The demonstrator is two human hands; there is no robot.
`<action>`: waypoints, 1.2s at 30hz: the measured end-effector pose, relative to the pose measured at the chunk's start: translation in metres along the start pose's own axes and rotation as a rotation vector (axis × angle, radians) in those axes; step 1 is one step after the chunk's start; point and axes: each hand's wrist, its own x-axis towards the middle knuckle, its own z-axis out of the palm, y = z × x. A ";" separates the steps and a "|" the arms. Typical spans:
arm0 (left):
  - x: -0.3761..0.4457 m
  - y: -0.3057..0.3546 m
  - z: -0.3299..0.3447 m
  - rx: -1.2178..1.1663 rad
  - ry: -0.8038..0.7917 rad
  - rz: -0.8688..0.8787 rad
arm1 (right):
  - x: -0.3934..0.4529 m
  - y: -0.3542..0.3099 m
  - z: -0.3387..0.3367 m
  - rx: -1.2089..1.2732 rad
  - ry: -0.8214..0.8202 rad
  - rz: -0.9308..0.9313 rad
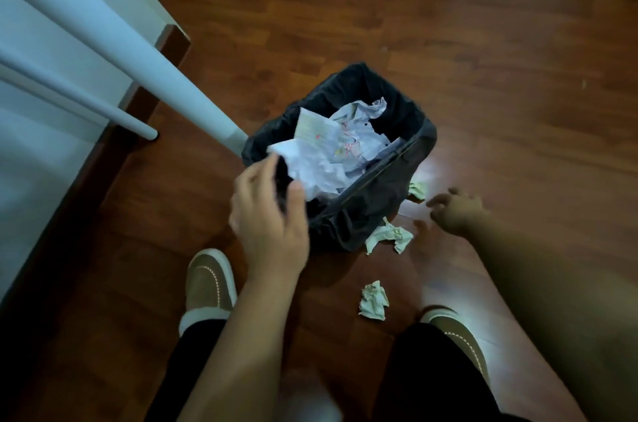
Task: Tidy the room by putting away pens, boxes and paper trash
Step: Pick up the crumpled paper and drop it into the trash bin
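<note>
While the left hand (272,211) hovers over the near rim of the bin (419,141), its fingers are loosely spread and its thumb and fingertips touch the edge of a crumpled white sheet (310,166); whether it is gripping that sheet or letting it go cannot be told, and the hand is blurred. That sheet lies on top of a heap of other crumpled paper (359,131) inside the bin, which is lined with a black bag. The right hand (455,211) is open and empty, fingers splayed, reaching low toward the floor just right of the bin.

The step in hand looks like the paper trash: three wads lie outside the bin. One small wad (418,190) sits against the bin's right side, closest to the right hand; a flatter one (390,235) lies at the bin's near corner; a third wad (373,300) rests between the person's shoes, nearer the right shoe (459,335) than the left shoe (210,280). A sensible next move is a light pinch on the nearest wad, then a lift over the rim.

Dark reddish wood planks make up the floor (483,41), glossy with a pale glare near the bin. A white table leg (138,52) slants down beside the bin's left corner, with a thinner white leg (86,103) further left by the wall. No pens or boxes show.
</note>
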 end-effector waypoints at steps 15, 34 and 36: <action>-0.059 -0.163 0.084 0.649 -0.958 -0.119 | 0.061 -0.018 0.047 -0.159 -0.125 -0.082; -0.115 -0.150 0.071 0.427 -1.057 0.093 | 0.025 -0.059 0.095 -0.318 0.173 -0.129; -0.128 -0.142 0.072 0.285 -0.927 0.137 | 0.025 -0.057 0.089 -0.381 0.153 -0.179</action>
